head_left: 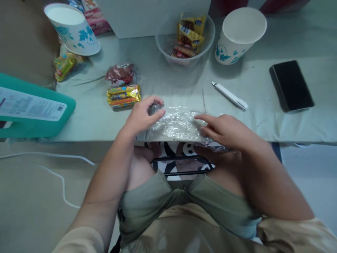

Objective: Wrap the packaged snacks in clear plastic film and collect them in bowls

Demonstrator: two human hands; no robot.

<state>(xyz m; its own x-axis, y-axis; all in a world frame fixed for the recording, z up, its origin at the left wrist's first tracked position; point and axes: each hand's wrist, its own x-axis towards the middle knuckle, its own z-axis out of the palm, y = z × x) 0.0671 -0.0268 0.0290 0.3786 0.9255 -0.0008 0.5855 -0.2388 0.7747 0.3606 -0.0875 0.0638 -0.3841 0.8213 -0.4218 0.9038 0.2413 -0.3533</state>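
Note:
A clear plastic bag (177, 125) lies flat at the near edge of the pale table (263, 105). My left hand (142, 116) pinches the bag's left end, fingers curled round it. My right hand (223, 130) rests on the bag's right end, fingers pressed flat on the plastic. A yellow and orange snack pack (123, 95) and a red-brown wrapped snack (120, 73) lie just beyond my left hand.
A clear bowl (168, 45) with several snack packs stands at the back centre, a paper cup (238, 35) to its right, another tilted paper cup (73, 28) back left. A white pen-like tool (229, 95), a black phone (291, 85) and a teal box (31, 112) also lie here.

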